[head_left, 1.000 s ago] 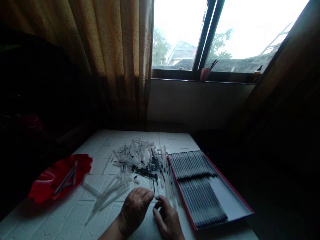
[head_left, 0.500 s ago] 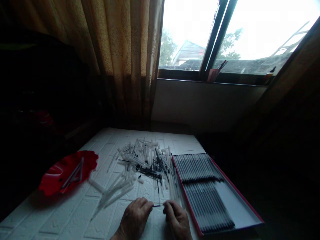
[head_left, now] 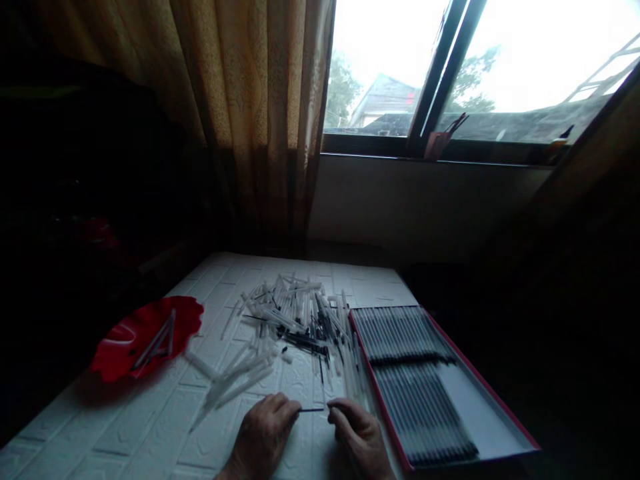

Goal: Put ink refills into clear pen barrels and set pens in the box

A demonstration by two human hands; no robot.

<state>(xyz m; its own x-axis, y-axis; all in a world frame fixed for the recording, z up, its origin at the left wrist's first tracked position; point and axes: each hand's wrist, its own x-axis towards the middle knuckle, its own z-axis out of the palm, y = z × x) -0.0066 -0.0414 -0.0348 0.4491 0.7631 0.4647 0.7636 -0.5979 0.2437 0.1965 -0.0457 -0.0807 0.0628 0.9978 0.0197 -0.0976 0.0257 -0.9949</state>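
Concealing part of dark rod [head_left: 312,410]: left hand [head_left: 265,427]

Worktop [head_left: 145,433] layout: dish [head_left: 117,343] at left, heap of pen parts [head_left: 295,310] centrally, tray [head_left: 493,420] at right.
Tubes [head_left: 156,347] lie in the dish; pens occupy the tray in two rows, far [head_left: 400,333] and near [head_left: 425,410]. Left hand [head_left: 263,430] and right hand [head_left: 360,433] are before the heap, a rod [head_left: 312,410] extending from left towards right. Window [head_left: 390,80] stands behind the worktop.
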